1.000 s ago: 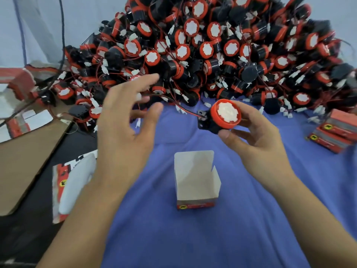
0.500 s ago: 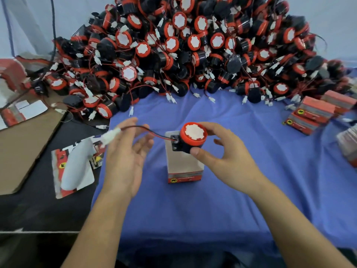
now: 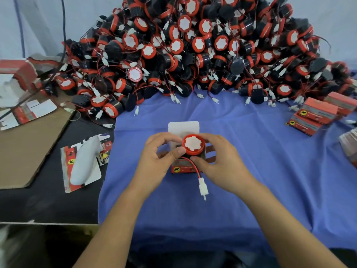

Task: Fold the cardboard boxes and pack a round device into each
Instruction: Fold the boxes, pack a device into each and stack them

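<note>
1. Fingers point(image 3: 178, 151) of the left hand point(image 3: 154, 163) and right hand point(image 3: 224, 165) pinch the round device point(image 3: 193, 145) by its red rim.
2. It's sitting in the mouth of the open box point(image 3: 183, 127) on the worktop point(image 3: 260, 171), so this looks like the packing step.
3. Next, I'd guess: push it down, tuck in the dangling connector point(image 3: 202, 187), and shut the flap.

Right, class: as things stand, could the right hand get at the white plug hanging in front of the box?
Probably yes: the white plug hangs free before the box, just below the right hand, nothing between them. That hand grips the round device, so it must let go first.
</note>
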{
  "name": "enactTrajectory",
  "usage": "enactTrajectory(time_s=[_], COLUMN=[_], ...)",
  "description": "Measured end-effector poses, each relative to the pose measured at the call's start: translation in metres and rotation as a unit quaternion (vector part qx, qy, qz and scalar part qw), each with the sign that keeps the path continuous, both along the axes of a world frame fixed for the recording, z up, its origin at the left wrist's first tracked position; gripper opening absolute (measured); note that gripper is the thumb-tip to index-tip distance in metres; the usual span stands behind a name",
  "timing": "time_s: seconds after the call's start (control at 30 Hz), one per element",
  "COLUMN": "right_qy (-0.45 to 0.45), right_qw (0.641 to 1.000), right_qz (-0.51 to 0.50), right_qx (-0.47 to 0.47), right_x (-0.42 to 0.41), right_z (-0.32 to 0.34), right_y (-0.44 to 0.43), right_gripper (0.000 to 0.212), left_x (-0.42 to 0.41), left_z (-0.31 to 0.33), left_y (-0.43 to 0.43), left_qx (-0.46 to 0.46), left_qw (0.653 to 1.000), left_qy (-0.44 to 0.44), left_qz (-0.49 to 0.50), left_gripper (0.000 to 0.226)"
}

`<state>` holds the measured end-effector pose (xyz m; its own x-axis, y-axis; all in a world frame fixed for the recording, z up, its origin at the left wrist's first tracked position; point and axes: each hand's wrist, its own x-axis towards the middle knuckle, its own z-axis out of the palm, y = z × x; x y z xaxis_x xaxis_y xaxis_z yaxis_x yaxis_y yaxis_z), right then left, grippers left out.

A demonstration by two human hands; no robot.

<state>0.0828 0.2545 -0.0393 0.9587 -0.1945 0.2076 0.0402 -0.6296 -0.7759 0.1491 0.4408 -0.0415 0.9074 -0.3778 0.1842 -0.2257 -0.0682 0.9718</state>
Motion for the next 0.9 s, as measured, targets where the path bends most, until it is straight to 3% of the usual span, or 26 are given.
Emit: enactTrajectory(time_s=[0.17,0.37,0.5,0.63,0.7,0.73,0.8,0.83,0.9], right_qy=[0.028,0.081,0.095,0.124,0.107,0.102,0.135,0.164,0.186], right_qw=[0.998,0.978,0.971,0.984,0.993,0.991,0.954,0.937,0.939], right_qz=[-0.003,0.013,0.026,0.046,-0.037,-0.075,-0.088,-0.069,-0.029], right_qx=[-0.048,-0.190,-0.220,-0.117,-0.033,0.052,0.252,0.302,0.287], right_x=[-0.002,-0.009,-0.012,-0.027,-0.042,-0.050,-0.063,-0.068,-0.073], right_z=[0.001,0.013,0.016,0.019,0.018,0.018,0.019,0.019,0.023], right_y=[0.001,0.003,0.003,0.005,0.010,0.014,0.021,0.025,0.034], right_gripper=[0.051,0.047,0.057,0.066,0.048,0.035,0.033,0.037,0.027], left_x=[0.002,0.005,0.002,0.001,0.001,0.001,0.002,0.002,0.002], left_z=[-0.005,-0.006,-0.004,-0.006,-0.006,-0.006,-0.005,-0.003,-0.001], left_y=[0.003,0.007,0.006,0.002,0.001,0.000,-0.005,-0.008,-0.015], left_qx=[0.061,0.130,0.212,0.264,0.278,0.280,0.280,0.280,0.284], left_qw=[0.998,0.990,0.969,0.956,0.952,0.951,0.951,0.952,0.951], left_qy=[-0.019,-0.037,-0.100,-0.120,-0.126,-0.126,-0.127,-0.127,-0.112], left_qz=[-0.007,-0.028,-0.075,-0.046,-0.035,-0.031,-0.013,0.003,0.039], left_gripper=[0.026,0.022,0.035,0.020,0.016,0.013,0.010,0.015,0.026])
